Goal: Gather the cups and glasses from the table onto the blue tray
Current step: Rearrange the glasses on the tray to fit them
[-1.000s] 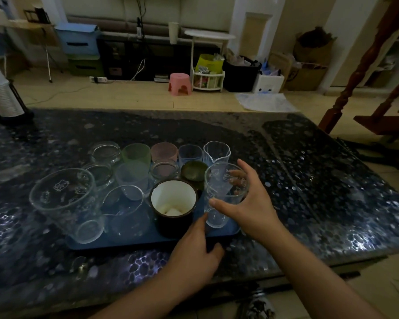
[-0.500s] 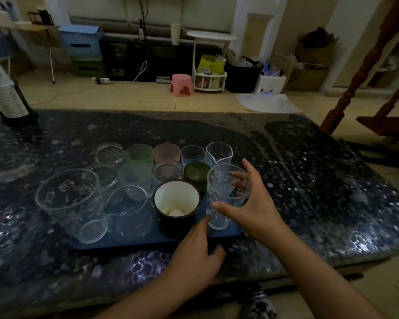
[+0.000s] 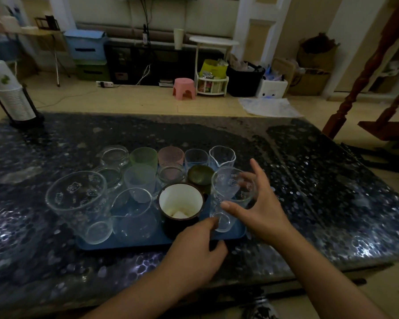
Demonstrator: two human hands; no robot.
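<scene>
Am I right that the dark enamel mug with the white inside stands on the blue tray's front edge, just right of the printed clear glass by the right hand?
Not quite: the head view shows the dark enamel mug with the white inside on the blue tray just left of the printed clear glass, not right.

This is a lived-in room of a home. A dark, pebble-patterned surface (image 3: 309,180) fills the near part, with a stack of paper cups (image 3: 9,97) at its far left corner. Beyond it lies a pale floor with a small pink stool (image 3: 184,88), a power strip (image 3: 104,84) with trailing cables, blue and green storage boxes (image 3: 85,55), a white round side table (image 3: 213,40), and cardboard boxes (image 3: 309,81) against the far wall.
</scene>
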